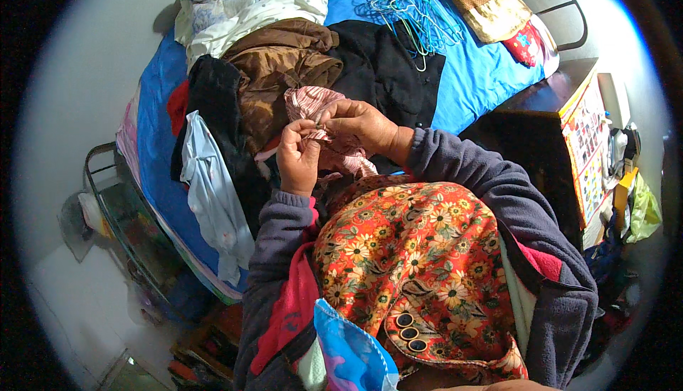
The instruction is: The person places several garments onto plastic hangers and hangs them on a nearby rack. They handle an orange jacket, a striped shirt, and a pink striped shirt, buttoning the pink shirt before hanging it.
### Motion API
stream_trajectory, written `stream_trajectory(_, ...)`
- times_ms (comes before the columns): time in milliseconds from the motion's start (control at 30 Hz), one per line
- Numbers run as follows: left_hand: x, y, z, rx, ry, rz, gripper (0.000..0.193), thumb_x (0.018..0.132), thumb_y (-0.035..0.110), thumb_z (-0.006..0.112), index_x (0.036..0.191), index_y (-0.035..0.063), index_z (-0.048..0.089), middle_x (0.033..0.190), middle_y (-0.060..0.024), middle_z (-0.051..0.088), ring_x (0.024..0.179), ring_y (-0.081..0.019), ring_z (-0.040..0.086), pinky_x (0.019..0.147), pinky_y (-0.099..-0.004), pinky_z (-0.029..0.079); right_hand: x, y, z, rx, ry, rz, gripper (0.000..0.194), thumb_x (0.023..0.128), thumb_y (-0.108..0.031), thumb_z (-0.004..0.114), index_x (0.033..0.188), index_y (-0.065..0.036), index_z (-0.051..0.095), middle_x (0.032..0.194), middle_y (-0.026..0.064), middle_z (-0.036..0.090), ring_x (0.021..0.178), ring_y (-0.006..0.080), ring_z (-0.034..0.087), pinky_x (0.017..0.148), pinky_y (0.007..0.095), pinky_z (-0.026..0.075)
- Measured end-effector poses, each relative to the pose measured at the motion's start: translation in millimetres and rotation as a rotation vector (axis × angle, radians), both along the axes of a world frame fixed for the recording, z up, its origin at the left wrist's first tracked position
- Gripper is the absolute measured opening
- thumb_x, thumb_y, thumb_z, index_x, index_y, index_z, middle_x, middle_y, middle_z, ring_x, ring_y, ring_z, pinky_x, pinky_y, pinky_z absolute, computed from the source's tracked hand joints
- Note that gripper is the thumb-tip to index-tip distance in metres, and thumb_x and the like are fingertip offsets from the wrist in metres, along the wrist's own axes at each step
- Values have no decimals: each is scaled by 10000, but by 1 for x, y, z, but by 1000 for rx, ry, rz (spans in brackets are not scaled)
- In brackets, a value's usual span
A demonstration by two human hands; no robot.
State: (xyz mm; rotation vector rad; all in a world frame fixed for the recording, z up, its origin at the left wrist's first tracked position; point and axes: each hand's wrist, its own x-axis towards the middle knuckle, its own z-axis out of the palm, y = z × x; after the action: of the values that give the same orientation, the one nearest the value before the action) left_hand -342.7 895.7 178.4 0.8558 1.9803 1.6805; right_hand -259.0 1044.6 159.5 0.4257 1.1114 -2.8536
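Both hands meet in front of the person over a red-and-white striped cloth [315, 100]. My left hand [301, 153] pinches the cloth between thumb and fingers. Close against it, my right hand [363, 124] pinches the same cloth with its fingertips; what lies exactly between the fingertips is too small to tell. The cloth hangs below the hands towards the lap. Behind it lie a shiny brown garment [267, 81] and a black garment [384, 76]. A pale blue garment [208, 188] lies to the left on black cloth.
Tangled blue wire hangers [421, 12] lie on the blue bed sheet [480, 87]. White patterned bedding [240, 1] is heaped at the back left. A metal bed rail [114, 215] runs along the left, and a dark cabinet [533, 119] stands at the right beside the bed.
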Motion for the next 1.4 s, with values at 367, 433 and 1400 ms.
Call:
stream_trajectory(367, -10, -2, 10, -240, -46, -72, 175, 822, 20, 587, 991, -10, 624, 840, -5, 629, 743, -46, 544, 681, -206, 460, 0, 3, -7, 21, 68, 11, 55, 868, -57, 560, 921, -43, 565, 775, 2, 582, 640, 69, 539, 566, 201, 445)
stream_trajectory(433, -12, -2, 11, -335, -71, -89, 182, 820, 12, 581, 996, -17, 615, 843, -6, 626, 742, -47, 545, 683, -203, 462, 0, 3, -10, 129, 97, 1, 56, 869, -63, 563, 921, -41, 565, 782, 3, 586, 656, 69, 547, 584, 203, 453)
stream_trajectory(1400, -23, -6, 15, -467, -309, -189, 163, 790, 27, 592, 948, -1, 621, 784, 9, 614, 658, -40, 526, 601, -187, 424, 0, -1, -22, 449, 49, 74, 79, 812, -107, 567, 819, -30, 581, 731, 10, 575, 702, 89, 518, 638, 259, 456)
